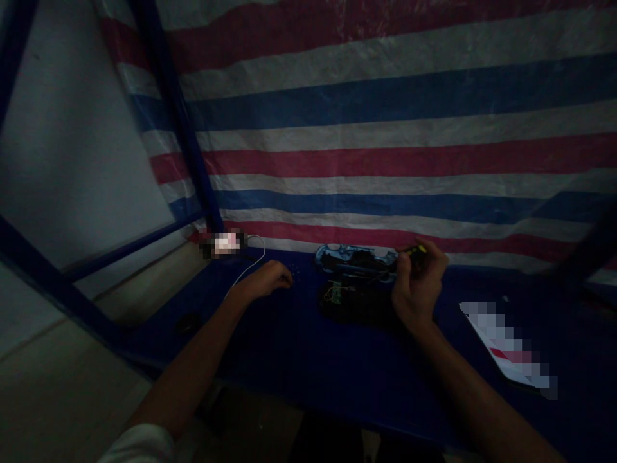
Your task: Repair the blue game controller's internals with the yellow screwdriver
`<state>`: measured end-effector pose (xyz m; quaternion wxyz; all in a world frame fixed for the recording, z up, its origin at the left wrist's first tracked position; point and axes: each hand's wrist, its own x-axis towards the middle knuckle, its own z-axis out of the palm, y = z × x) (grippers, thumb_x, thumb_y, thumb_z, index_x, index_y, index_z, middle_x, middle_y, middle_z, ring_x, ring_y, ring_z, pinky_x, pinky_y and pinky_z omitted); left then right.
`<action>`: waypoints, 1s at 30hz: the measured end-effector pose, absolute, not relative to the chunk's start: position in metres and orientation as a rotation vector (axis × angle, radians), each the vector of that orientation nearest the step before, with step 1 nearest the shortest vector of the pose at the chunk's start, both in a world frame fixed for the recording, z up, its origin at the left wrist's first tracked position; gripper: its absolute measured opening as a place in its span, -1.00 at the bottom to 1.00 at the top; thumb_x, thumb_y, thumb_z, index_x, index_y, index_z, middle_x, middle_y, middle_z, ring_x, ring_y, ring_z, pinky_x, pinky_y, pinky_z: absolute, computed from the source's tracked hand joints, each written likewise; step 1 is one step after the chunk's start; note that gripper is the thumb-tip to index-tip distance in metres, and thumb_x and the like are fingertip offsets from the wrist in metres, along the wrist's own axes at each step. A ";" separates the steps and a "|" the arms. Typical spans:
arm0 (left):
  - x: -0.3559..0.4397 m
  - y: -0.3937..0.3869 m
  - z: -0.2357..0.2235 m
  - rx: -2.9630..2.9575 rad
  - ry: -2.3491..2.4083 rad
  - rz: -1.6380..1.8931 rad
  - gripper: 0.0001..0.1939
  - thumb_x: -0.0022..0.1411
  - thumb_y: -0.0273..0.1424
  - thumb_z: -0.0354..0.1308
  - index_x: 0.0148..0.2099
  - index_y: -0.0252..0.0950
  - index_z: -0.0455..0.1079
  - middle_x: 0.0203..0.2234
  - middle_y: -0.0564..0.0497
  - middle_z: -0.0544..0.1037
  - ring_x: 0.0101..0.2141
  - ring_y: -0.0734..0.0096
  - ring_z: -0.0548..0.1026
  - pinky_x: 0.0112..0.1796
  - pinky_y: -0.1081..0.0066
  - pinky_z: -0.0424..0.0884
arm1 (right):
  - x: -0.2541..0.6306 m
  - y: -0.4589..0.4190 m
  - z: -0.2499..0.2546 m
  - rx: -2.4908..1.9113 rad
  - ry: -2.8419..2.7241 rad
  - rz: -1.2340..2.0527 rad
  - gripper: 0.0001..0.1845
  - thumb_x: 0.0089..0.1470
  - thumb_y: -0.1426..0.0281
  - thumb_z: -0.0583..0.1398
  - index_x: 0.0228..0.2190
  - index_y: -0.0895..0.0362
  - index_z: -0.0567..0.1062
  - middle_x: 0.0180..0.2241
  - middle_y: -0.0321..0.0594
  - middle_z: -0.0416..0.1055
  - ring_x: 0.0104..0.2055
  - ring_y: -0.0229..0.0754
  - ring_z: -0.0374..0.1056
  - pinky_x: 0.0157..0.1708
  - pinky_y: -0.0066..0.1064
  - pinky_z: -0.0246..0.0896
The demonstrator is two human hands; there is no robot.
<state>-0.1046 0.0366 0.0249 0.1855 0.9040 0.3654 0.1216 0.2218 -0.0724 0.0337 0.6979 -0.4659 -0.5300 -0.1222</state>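
My right hand is closed around a screwdriver with a black and yellow handle. Its thin shaft seems to point down and left. Beside that hand lies a blue hollow shell, like a toy car body seen from inside. In front of the shell is a dark base with a green circuit board and thin wires. Farther left, my left hand rests low on the table with its fingers pinched together. Several tiny screw-like pieces lie by its fingertips; what the pinch holds is hidden.
The blue table stands against a striped plastic sheet. A blurred bright object with a white cable sits at the back left. A dark round item lies left, a white flat item right. A blue post rises at left.
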 end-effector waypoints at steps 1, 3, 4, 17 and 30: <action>-0.105 0.037 0.025 2.549 1.029 0.340 -0.86 0.22 -0.49 0.26 -0.22 -0.26 0.65 -0.29 -0.03 0.70 -0.26 0.34 0.62 -0.20 0.47 0.39 | 0.222 -0.072 0.034 -1.038 -1.182 -0.279 -0.61 0.30 0.25 0.18 0.12 0.05 0.35 -0.08 -0.14 0.40 -0.15 -0.14 0.46 -0.11 -0.20 0.42; -0.105 0.037 0.024 2.556 1.028 0.330 -0.86 0.22 -0.49 0.26 -0.22 -0.27 0.65 -0.29 -0.04 0.70 -0.25 0.34 0.61 -0.20 0.47 0.38 | 0.222 -0.072 0.034 -1.049 -1.178 -0.288 -0.61 0.30 0.24 0.18 0.11 0.05 0.35 -0.06 -0.12 0.39 -0.13 -0.13 0.45 -0.10 -0.20 0.41; -0.106 0.038 0.024 2.558 1.028 0.324 -0.85 0.22 -0.50 0.26 -0.21 -0.27 0.65 -0.28 -0.05 0.70 -0.25 0.33 0.61 -0.19 0.47 0.38 | 0.222 -0.072 0.034 -1.059 -1.172 -0.288 -0.61 0.30 0.23 0.18 0.11 0.04 0.36 -0.05 -0.12 0.38 -0.12 -0.12 0.44 -0.11 -0.19 0.40; -0.111 0.037 0.037 2.509 1.128 0.551 -0.83 0.35 -0.40 0.20 -0.10 -0.30 0.60 -0.18 -0.07 0.67 -0.18 0.27 0.59 -0.13 0.37 0.40 | 0.228 -0.068 0.034 -1.086 -1.159 -0.233 -0.53 0.30 0.19 0.17 0.17 0.04 0.31 0.03 -0.08 0.35 -0.07 -0.07 0.44 -0.03 -0.11 0.39; 0.021 -0.014 0.042 2.749 0.648 0.664 -0.55 0.36 -0.07 0.23 0.15 -0.21 0.47 0.07 -0.12 0.54 0.13 0.07 0.40 0.17 0.09 0.29 | 0.230 -0.037 0.032 -1.127 -1.483 -0.218 -0.57 0.31 0.17 0.14 0.13 0.06 0.33 0.00 -0.02 0.48 -0.09 0.00 0.50 -0.08 -0.05 0.46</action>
